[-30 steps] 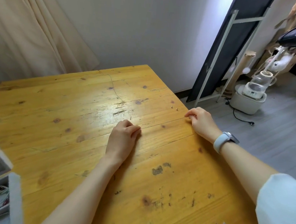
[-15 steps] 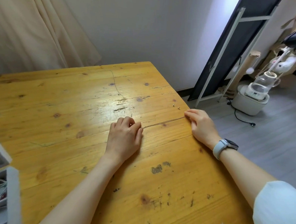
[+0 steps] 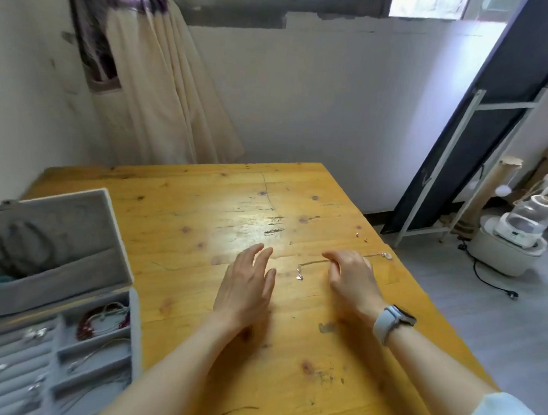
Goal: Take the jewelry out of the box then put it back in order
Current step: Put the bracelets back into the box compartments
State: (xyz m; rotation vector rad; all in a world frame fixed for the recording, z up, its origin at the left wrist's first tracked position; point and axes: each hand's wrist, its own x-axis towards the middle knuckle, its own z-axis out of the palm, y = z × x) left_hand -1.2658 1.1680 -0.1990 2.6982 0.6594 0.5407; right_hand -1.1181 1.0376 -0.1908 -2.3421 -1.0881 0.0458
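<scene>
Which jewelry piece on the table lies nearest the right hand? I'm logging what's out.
The thin chain: it runs under the right hand, while the two tiny studs sit farther off.

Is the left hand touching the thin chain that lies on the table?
Apart. The head view shows bare wood between the left hand and the chain.

Head view, down over table point(image 3: 202, 203)

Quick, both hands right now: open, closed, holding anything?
Left hand: open, fingers straight, holding nothing.
Right hand: open, loosely curled over the thin silver chain, not gripping it.
</scene>
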